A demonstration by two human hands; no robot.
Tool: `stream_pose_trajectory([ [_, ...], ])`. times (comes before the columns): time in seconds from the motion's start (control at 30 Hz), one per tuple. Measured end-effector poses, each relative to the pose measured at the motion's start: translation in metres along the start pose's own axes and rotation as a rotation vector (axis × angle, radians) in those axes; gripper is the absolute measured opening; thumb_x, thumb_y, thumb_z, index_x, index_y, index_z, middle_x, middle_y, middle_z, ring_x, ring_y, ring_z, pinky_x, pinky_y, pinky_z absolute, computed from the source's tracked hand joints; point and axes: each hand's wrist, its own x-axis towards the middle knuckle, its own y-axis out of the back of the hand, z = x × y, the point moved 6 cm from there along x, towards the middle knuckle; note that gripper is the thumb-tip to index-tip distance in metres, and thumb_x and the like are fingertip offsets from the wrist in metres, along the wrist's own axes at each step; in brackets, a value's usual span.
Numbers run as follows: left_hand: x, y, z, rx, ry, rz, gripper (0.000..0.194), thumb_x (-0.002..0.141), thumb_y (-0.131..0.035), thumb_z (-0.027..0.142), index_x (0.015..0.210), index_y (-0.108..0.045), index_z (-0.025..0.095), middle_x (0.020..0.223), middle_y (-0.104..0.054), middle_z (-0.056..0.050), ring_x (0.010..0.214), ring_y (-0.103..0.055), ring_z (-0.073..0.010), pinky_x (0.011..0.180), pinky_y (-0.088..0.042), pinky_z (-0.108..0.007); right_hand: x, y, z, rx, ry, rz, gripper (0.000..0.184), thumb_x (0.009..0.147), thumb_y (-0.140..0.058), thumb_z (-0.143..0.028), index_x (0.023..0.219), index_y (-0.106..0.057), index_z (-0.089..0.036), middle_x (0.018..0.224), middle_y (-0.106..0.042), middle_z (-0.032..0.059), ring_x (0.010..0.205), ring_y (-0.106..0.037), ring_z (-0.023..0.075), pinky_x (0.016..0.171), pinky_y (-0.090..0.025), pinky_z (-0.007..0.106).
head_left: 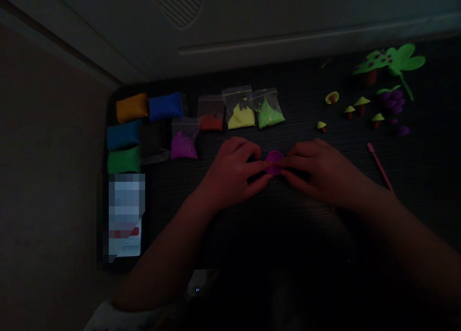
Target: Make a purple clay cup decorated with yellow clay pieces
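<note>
A small flattened disc of magenta modelling clay (275,162) is pinched between both hands above the dark ribbed table. My left hand (236,175) grips its left edge with thumb and forefinger, the other fingers curled. On the opposite edge, my right hand (317,172) presses thumb and fingertips against the clay. Right of that hand lies a pink modelling tool (381,169), partly hidden by the forearm. The nearest clay figure is a little mushroom with a yellow cap (321,126). Dim light makes fine detail hard to see.
Bags of clay stand at the back left, among them magenta (184,146), yellow (242,115) and green (268,112). A lit phone (129,240) lies at the left edge. Back right are a purple grape bunch (392,100) and a green clay flower (405,62). A pale wall (288,19) rises behind.
</note>
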Motion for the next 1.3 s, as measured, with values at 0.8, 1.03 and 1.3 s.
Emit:
stream_pose_trajectory([
  [0.8, -0.001, -0.003, 0.003, 0.024, 0.040, 0.131, 0.022, 0.084, -0.049, 0.030, 0.097, -0.061, 0.017, 0.089, -0.058, -0.005, 0.087, -0.049, -0.0186, 0.082, -0.039, -0.036, 0.000, -0.002, 0.000, -0.082, -0.010, 0.029, 0.036, 0.086, -0.043, -0.032, 0.118, -0.057, -0.020, 0.084, -0.061, 0.0060, 0.080, -0.054, 0.0197, 0.073, -0.032, 0.034],
  [1.03, 0.001, -0.004, -0.007, -0.027, 0.214, 0.093, 0.025, 0.082, -0.051, 0.037, 0.094, -0.060, 0.018, 0.093, -0.060, -0.005, 0.092, -0.048, -0.0206, 0.084, -0.036, -0.037, -0.002, -0.001, -0.003, -0.101, -0.009, 0.035, 0.037, 0.086, -0.044, -0.035, 0.118, -0.057, -0.021, 0.085, -0.061, 0.0055, 0.077, -0.053, 0.0189, 0.071, -0.033, 0.034],
  [1.3, 0.000, -0.008, -0.008, -0.024, 0.275, 0.122, 0.016, 0.082, -0.052, 0.031, 0.082, -0.062, 0.019, 0.086, -0.060, -0.002, 0.089, -0.048, -0.0194, 0.079, -0.035, -0.035, 0.000, -0.001, -0.003, -0.047, -0.016, 0.041, 0.033, 0.086, -0.045, -0.033, 0.114, -0.059, -0.023, 0.085, -0.060, 0.0045, 0.077, -0.053, 0.0182, 0.072, -0.034, 0.033],
])
